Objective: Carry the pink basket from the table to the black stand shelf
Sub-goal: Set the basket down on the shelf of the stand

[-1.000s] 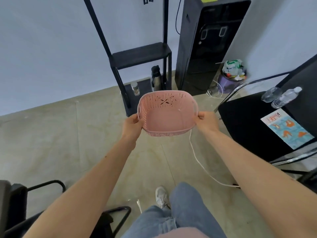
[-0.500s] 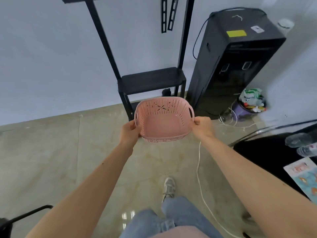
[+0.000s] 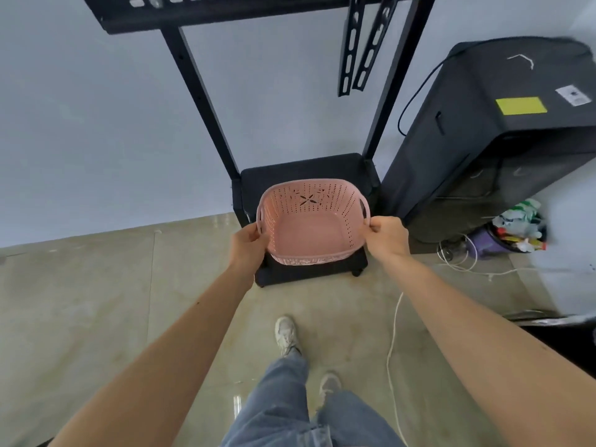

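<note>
An empty pink perforated basket (image 3: 309,227) hangs in the air at the centre of the head view, held level. My left hand (image 3: 250,245) grips its left rim and my right hand (image 3: 387,235) grips its right handle. Right behind and under the basket is the black stand shelf (image 3: 300,171), a flat dark platform between two black uprights. The basket covers the shelf's front part and most of the stand's wheeled base (image 3: 322,271) on the floor.
A tall black cabinet (image 3: 503,150) stands right of the stand, with a full purple bin (image 3: 512,235) and loose white cables (image 3: 395,317) on the floor beside it. A black bar (image 3: 225,11) crosses overhead. My feet and jeans (image 3: 290,391) are below.
I have walked closer to the stand; it now fills the view. The basket has moved forward, from in front of the shelf to over it. Both hands keep their hold.
</note>
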